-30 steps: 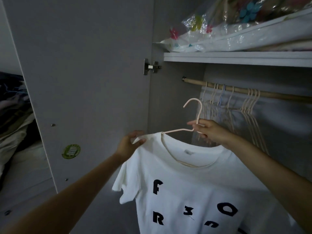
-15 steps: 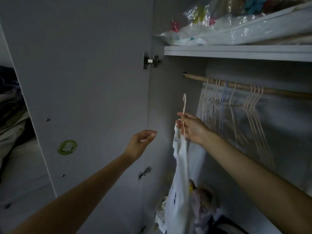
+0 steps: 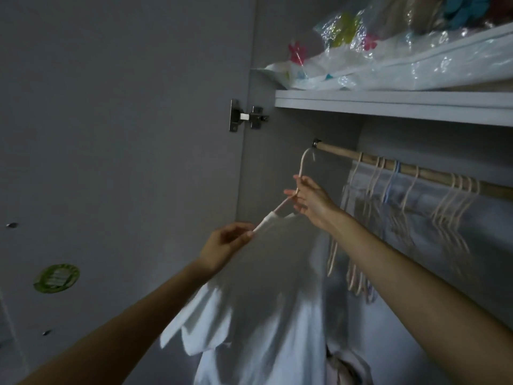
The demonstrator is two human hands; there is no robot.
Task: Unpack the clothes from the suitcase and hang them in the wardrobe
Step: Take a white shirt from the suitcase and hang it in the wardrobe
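A: White T-shirt (image 3: 266,315) on a pale hanger (image 3: 280,208), low in the wardrobe opening. Left hand (image 3: 224,245) pinches the shirt's shoulder at the hanger's end, fingers curled. Right hand (image 3: 311,201) grips the hanger's neck; its hook sits just under the wooden rail (image 3: 416,170), near the left bracket. Cannot tell if it has caught.

B: Risk?

A: Hanger tilted; the shoulder could slide off if the left hand lets go early. Hook could miss the rail.

B: Containers?

A: Empty hangers (image 3: 402,207) crowd the rail to the right. Shelf (image 3: 388,102) above carries a clear plastic bag (image 3: 402,70) of patterned bedding.
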